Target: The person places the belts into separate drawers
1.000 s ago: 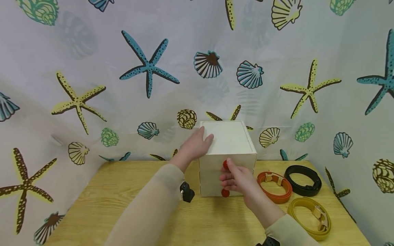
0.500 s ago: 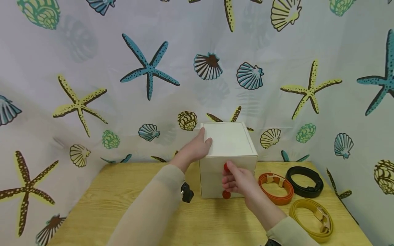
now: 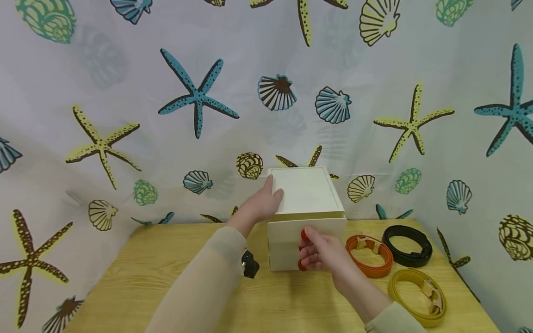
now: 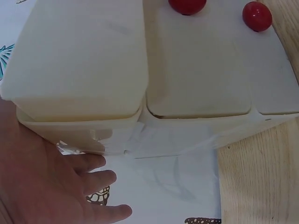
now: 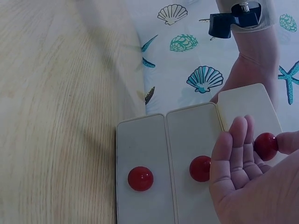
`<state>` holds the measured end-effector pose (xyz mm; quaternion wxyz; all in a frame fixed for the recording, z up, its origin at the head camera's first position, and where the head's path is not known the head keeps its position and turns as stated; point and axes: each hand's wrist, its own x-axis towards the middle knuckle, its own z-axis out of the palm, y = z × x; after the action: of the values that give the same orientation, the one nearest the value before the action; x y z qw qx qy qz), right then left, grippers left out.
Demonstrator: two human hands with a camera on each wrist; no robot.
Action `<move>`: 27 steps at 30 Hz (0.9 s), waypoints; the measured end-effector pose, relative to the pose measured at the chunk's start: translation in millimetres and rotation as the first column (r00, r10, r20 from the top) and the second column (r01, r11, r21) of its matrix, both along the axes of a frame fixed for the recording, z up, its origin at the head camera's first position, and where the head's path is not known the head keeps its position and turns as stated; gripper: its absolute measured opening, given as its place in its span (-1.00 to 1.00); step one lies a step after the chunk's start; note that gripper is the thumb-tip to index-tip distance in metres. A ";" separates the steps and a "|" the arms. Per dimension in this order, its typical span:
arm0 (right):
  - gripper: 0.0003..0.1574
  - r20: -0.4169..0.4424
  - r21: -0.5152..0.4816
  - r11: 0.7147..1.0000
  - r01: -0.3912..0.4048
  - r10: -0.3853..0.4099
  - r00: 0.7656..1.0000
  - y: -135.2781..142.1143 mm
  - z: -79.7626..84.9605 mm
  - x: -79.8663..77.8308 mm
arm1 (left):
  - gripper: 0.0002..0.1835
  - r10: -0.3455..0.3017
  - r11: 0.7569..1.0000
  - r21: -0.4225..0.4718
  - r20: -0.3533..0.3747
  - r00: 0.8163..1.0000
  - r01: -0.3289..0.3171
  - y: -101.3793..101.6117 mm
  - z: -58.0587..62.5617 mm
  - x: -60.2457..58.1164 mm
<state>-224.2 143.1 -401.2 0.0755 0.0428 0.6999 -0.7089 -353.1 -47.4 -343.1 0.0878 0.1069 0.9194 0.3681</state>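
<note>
A white box of three drawers point(image 3: 306, 189) stands on the wooden table, each drawer front bearing a round red knob. My right hand point(image 3: 329, 254) pinches the top knob point(image 5: 266, 146) between thumb and fingers. The top drawer point(image 4: 79, 56) sticks out a little from the box, with a gap showing under the lid's front edge. The middle drawer point(image 4: 201, 70) and bottom drawer point(image 4: 275, 70) are flush with the frame. My left hand point(image 3: 263, 203) rests against the box's left side, its thumb at the top edge and its fingers extended.
Right of the box lie three coiled belts: an orange one point(image 3: 369, 273), a black one point(image 3: 420, 260) and a yellow one point(image 3: 429, 319). A white cloth point(image 3: 233, 143) printed with shells and starfish hangs behind and beside the table point(image 3: 166, 268).
The top drawer has come out slightly toward me, drawn by my right hand on its knob; before, it was closed. My left hand stays at the box's side.
</note>
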 end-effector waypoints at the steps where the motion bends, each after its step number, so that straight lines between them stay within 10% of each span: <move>1: -0.25 0.000 0.003 1.000 -0.004 0.004 1.000 -0.1 0.2 1.3 | -0.16 0.000 1.000 -0.006 0.003 1.000 0.000 -0.9 0.2 0.1; 27: -0.26 0.024 0.043 0.995 -0.088 0.087 0.996 10.4 -3.0 28.0 | -0.17 -0.025 1.000 0.001 -0.003 1.000 0.025 -2.2 -0.4 2.4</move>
<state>-196.1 153.5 -404.2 0.1133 0.0214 0.7157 -0.6888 -350.7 -49.6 -343.5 0.0908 0.1191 0.9179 0.3674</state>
